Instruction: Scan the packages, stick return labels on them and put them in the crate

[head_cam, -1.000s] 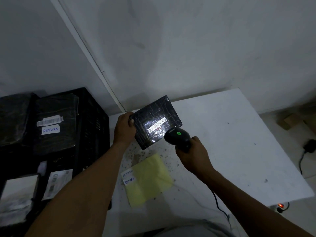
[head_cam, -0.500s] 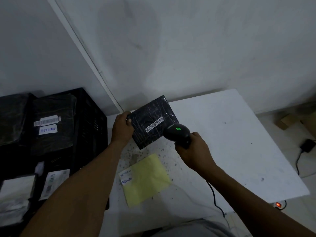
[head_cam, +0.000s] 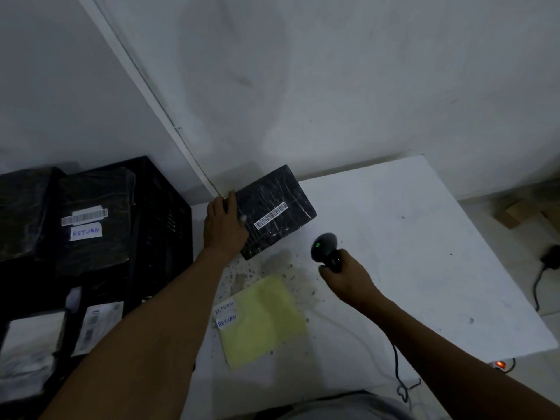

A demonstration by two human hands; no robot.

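My left hand (head_cam: 223,223) grips the left edge of a black wrapped package (head_cam: 274,209), tilted above the white table (head_cam: 424,237), with its white barcode sticker (head_cam: 270,215) facing up. My right hand (head_cam: 344,275) holds a black barcode scanner (head_cam: 325,249) with a green light, off to the lower right of the package. Two white RETURN labels (head_cam: 225,315) sit on a yellow backing sheet (head_cam: 263,319) on the table. The black crate (head_cam: 157,219) at the left holds a labelled black package (head_cam: 91,222).
Other parcels with white labels (head_cam: 94,325) lie at the lower left. The scanner's black cable (head_cam: 400,374) runs off the table's near edge. A power strip's red light (head_cam: 500,364) and a black adapter (head_cam: 550,259) are on the floor at the right. White walls stand behind the table.
The scanner's light on the barcode went off. My right hand pulled the scanner back and right, away from the package. My left hand still holds the package.
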